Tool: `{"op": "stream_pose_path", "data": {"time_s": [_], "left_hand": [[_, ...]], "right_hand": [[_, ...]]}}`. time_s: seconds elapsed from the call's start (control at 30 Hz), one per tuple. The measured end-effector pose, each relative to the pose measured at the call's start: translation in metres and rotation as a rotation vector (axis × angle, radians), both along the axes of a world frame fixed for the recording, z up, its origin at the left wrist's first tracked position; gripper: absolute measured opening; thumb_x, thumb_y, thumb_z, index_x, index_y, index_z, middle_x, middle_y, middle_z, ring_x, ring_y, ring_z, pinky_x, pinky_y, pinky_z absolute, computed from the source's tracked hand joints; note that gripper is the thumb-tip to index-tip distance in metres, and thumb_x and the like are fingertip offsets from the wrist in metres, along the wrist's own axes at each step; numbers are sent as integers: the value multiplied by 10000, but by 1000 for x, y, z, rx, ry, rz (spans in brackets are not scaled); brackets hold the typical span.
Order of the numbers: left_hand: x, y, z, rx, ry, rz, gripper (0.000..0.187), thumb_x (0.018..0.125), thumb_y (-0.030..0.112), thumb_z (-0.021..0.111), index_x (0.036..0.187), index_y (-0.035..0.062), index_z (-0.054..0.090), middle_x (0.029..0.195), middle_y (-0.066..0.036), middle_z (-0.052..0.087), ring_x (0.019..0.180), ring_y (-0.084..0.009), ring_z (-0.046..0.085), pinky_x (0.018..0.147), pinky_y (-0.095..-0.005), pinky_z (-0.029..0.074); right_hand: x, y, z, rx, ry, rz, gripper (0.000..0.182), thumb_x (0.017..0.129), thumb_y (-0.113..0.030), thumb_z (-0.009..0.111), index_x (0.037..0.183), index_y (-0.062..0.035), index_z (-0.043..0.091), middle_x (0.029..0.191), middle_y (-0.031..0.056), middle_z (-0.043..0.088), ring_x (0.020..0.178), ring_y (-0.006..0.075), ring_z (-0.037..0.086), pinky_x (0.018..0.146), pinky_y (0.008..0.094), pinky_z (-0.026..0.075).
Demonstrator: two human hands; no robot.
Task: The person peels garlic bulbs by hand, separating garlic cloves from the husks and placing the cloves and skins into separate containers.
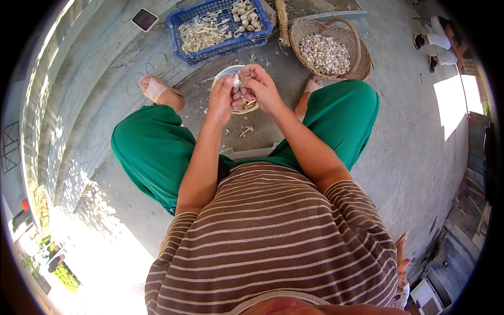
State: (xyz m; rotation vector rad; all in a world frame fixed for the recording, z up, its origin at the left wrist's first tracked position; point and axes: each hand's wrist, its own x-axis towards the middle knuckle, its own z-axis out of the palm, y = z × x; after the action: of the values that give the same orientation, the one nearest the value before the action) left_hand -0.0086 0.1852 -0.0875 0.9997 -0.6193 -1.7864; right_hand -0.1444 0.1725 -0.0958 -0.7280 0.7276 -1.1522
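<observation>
Garlic (237,81) sits between the fingertips — left hand (221,98) and right hand (265,90) both pinching, neither nearer — bowl (229,69) beneath them, garlic's long axis unclear.

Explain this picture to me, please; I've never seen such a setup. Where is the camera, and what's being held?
There is no machine here. One camera, worn on a seated person's head, looks forward and down past their striped shirt. The grip is two bare hands: left hand and right hand, fingertips together around a pale garlic piece. Beneath them, on the grey floor, is a bowl, partly hidden. Beyond stand a blue crate of garlic and pale scraps and a wicker basket of garlic.
</observation>
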Motion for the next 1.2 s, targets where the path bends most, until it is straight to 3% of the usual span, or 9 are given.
{"op": "stream_pose_path", "data": {"time_s": [0.13, 0.37, 0.53, 0.6, 0.77, 0.83, 0.97, 1.1, 1.2], "left_hand": [[-1, -1, -5, -24, 33, 22, 215, 970, 273, 436, 982, 64, 484, 794, -33, 522, 629, -97, 455, 492, -203, 342], [-4, -4, -6, -74, -62, 20, 96, 967, 142, 425, 986, 66, 481, 806, -26, 513, 652, -98, 449, 511, -224, 369], [-1, -4, -12, -224, -460, -61, 92, 938, 94, 451, 1018, 55, 477, 836, -51, 552, 654, -103, 487, 545, -275, 427], [-1, -3, -10, -560, -1024, -74, 177, 907, 117, 488, 1043, 6, 462, 871, -159, 593, 779, -240, 598, 625, -350, 483], [-7, 2, -9, -593, -1138, -53, 181, 914, 127, 453, 1046, 3, 468, 941, -220, 587, 867, -378, 583, 737, -417, 463], [-8, 2, -10, -596, -1113, -29, 176, 921, 133, 439, 1040, 7, 473, 943, -223, 583, 873, -404, 570, 751, -427, 454], [-10, 2, -6, -530, -1004, 15, 153, 909, 131, 489, 996, 5, 479, 839, -170, 603, 761, -301, 600, 684, -382, 468], [-11, 3, -20, -539, -1027, 108, 128, 886, 119, 543, 935, 12, 494, 728, -100, 604, 646, -206, 587, 621, -329, 468], [-6, 2, -33, -478, -1018, 37, 139, 864, 126, 575, 949, 32, 518, 842, -85, 615, 787, -197, 596, 724, -322, 466]], "right_hand": [[-3, -4, -9, 121, -132, 14, 153, 856, -32, 425, 934, -8, 554, 788, 31, 522, 578, 82, 458, 465, 199, 344], [-5, -6, -6, 88, -205, 23, 120, 893, -88, 501, 962, -14, 565, 722, 13, 517, 560, 67, 443, 457, 189, 329], [-4, -8, -10, -82, 221, 31, 117, 890, -142, 595, 928, -44, 542, 679, -25, 485, 534, 32, 406, 433, 175, 304], [-6, -10, -15, -139, 334, 73, 120, 900, -154, 581, 911, -51, 521, 673, -29, 475, 526, 32, 400, 432, 181, 304], [-4, -12, -26, -227, 455, 117, 147, 924, -180, 547, 889, -62, 467, 652, -32, 452, 507, 31, 388, 427, 197, 300], [-4, -11, -24, -180, 349, 133, 147, 936, -199, 523, 906, -65, 469, 658, -25, 449, 509, 39, 393, 429, 196, 295], [-2, -3, -17, 10, 111, 107, 149, 935, -213, 517, 917, -70, 476, 699, -5, 475, 545, 57, 429, 443, 199, 307], [-12, -13, -26, 220, -185, -128, 165, 921, -204, 512, 925, -40, 491, 817, 73, 551, 665, 145, 532, 505, 231, 396], [-55, -55, -43, 284, -473, -570, 259, 950, -216, 446, 996, 38, 462, 959, 172, 557, 839, 275, 588, 720, 322, 525]]}}
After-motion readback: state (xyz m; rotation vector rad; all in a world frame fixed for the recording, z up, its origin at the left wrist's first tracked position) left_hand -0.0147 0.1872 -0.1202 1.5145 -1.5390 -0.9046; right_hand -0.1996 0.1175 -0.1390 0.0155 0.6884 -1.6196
